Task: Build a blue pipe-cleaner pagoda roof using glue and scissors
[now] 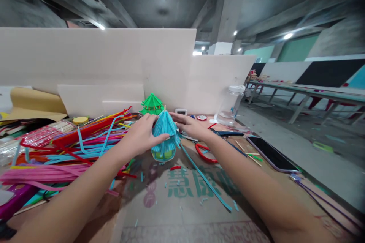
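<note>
A small model with a light-blue, cone-shaped roof of pipe cleaners (pixel 165 127) stands upright in front of me, a thin stick poking from its peak. Under the roof is a rounded green and blue base (pixel 163 155). My left hand (pixel 145 133) curls round the roof's left side, thumb across the front and fingers behind. On the other side, my right hand (pixel 190 125) has its fingers stretched out by the roof; whether they touch it is unclear. One long blue pipe cleaner (pixel 207 181) trails from the roof's right side across the board.
Behind stands a green tiered model (pixel 152 103). Heaped pipe cleaners (pixel 82 148) lie left. To the right are red-handled scissors (pixel 205 153), a phone (pixel 272 153), thin sticks and a clear jar (pixel 230 104). Blue scraps dot the printed board (pixel 182 216); a white panel (pixel 114 57) rises behind.
</note>
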`<state>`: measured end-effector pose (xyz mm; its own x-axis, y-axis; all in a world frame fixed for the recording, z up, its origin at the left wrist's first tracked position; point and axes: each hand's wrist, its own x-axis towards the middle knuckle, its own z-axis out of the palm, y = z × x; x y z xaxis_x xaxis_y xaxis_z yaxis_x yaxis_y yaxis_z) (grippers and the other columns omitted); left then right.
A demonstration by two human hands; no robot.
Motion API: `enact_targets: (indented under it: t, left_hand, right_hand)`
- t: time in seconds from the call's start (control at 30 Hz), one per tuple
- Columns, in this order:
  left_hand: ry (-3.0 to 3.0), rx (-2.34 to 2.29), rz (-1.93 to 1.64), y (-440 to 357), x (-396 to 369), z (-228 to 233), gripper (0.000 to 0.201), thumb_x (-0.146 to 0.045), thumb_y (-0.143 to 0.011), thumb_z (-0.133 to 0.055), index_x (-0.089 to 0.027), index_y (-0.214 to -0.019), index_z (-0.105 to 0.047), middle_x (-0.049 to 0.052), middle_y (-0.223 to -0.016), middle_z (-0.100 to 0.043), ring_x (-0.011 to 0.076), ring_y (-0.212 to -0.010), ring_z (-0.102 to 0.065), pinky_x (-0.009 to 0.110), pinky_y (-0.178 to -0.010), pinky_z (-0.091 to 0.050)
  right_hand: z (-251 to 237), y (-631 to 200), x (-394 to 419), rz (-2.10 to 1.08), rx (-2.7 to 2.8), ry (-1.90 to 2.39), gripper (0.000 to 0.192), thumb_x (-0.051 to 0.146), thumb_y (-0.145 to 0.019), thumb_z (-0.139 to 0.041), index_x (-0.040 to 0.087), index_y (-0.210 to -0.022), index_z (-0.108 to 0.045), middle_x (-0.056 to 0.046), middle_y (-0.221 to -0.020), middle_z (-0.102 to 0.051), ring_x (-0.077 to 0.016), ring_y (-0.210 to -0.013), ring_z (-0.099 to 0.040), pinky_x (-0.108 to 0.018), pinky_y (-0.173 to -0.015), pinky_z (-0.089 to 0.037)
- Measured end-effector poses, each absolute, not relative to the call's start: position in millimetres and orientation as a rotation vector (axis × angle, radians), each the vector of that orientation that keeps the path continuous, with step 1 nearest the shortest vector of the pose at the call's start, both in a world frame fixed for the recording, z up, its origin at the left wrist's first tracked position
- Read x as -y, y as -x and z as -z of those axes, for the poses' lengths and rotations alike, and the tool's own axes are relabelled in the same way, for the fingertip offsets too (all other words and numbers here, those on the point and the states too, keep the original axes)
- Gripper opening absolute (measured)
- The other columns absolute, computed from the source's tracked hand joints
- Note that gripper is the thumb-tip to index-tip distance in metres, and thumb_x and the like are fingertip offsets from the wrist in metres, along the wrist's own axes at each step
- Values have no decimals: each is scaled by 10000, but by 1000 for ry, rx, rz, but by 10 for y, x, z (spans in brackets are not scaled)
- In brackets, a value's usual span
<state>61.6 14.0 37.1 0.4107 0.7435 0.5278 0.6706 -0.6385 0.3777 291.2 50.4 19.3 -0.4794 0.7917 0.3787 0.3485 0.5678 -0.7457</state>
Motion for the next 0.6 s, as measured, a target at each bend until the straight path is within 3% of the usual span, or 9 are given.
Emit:
enact_targets:
  t: [0.13,0.37,0.6]
  left_hand:
    - [-2652,-1192,-1006,-526,-311,-310,516,-418,-853,-570,-185,-1311,-529,116,-1293,-591,273,-1196,-547,411,-1014,-419]
    - [-2407,-1391,-1121,-400,-592,-170,351,-396,-878,-532,-164,-1106,-664,102,-1101,-693,248,-1024,-638,371,-901,-485]
    - [-2404,-1420,-1235,-395,-522,-225,271,-360,-886,-514,-183,-994,-688,66,-971,-703,221,-927,-643,333,-814,-475]
  right_hand:
    - [-258,-3010,-493,-803,2121,955,353,278,-840,-591,170,-1170,-655,-69,-1080,-709,-190,-941,-648,-309,-787,-518]
    - [-343,-2992,-393,-753,2116,1072,295,387,-842,-594,160,-994,-703,-37,-850,-718,-152,-723,-653,-246,-630,-489]
    - [-463,-3012,-291,-627,2093,1158,285,385,-877,-534,178,-955,-714,-29,-813,-723,-134,-678,-647,-214,-554,-450]
